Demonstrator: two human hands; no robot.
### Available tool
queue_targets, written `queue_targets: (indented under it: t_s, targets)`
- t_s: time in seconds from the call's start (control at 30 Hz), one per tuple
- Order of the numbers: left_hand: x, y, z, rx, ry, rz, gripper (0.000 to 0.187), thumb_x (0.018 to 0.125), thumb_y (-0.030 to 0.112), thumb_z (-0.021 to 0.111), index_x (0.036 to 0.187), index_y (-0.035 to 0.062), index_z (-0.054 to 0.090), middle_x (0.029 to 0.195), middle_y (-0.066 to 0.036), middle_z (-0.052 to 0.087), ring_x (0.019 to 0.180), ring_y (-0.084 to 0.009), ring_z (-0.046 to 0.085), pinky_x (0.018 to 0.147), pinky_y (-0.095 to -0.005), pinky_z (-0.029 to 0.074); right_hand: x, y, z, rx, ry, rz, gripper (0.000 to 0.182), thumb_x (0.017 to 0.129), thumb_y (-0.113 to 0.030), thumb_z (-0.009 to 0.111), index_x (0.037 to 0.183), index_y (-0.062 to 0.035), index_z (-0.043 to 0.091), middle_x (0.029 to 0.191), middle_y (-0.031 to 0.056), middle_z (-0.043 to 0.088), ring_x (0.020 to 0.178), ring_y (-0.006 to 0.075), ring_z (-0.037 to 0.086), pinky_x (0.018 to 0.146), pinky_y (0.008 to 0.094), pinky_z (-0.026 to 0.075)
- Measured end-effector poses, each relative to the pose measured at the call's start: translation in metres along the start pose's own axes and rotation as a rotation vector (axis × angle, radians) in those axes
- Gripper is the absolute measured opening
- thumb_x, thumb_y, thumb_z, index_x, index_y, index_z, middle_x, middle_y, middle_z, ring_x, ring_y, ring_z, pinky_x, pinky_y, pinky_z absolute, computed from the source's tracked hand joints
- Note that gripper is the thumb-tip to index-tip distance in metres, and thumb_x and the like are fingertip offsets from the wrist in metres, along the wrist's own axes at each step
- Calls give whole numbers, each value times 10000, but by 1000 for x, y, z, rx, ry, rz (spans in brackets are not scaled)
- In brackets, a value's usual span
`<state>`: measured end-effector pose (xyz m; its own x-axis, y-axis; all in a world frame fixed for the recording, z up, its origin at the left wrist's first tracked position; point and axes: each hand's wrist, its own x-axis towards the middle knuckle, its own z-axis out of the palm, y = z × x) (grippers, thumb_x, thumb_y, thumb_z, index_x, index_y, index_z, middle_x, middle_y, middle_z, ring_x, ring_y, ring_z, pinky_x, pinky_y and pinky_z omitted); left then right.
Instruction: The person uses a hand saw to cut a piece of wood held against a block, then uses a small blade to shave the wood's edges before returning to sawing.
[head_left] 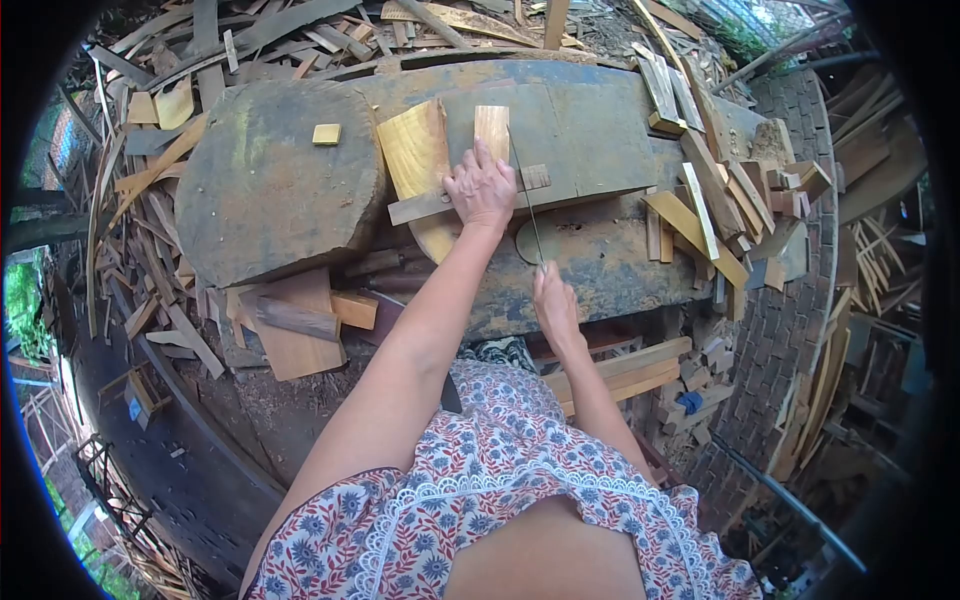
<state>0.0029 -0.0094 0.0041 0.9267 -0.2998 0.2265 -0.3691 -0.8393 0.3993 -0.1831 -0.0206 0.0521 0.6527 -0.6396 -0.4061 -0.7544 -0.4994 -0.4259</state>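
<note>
My left hand (482, 190) presses a short light-wood block (491, 124) down on the worn bench board (590, 140), its fingers over the near part of the block. A narrow wooden strip (420, 207) runs along the board's near edge, under that hand. My right hand (556, 305) is closed around the grip of a saw (532, 205); the grip itself is hidden in the fist. The thin blade, seen nearly edge-on, points away from me along the block's right side. Left of the block lies a wider yellowish plank (412, 150).
A thick round wooden slab (270, 190) with a small yellow wood square (326, 134) on it stands at left. Offcuts (740, 200) lean at the bench's right end. Scrap wood (300, 45) piles up behind. Loose boards (290, 320) lie below the slab.
</note>
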Motion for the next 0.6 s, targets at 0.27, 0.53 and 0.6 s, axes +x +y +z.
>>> queue_targets:
  t_s: [0.27,0.53,0.6]
  targets:
    - [-1,0,-1,-13,-17,-15,516,829,307,490,1283,62,503,988,-113,599,841,-282,603,762,-445,373,50,-28,-9,-26,63,-116,235,963,-261,404,1035,-44,461,810,293,615,805,490,583,693,576,445]
    - [0,0,0,-14,-17,-38,506,833,312,487,1277,71,505,991,-112,603,850,-273,602,763,-441,374,-5,12,8,-10,49,-57,245,961,-261,405,1057,-46,475,819,295,613,814,493,577,705,573,441]
    - [0,0,0,-20,-18,-30,497,838,317,482,1268,69,509,981,-110,606,853,-268,602,766,-439,374,-13,17,11,2,14,-34,245,961,-259,404,1064,-49,477,817,297,611,812,495,576,706,573,439]
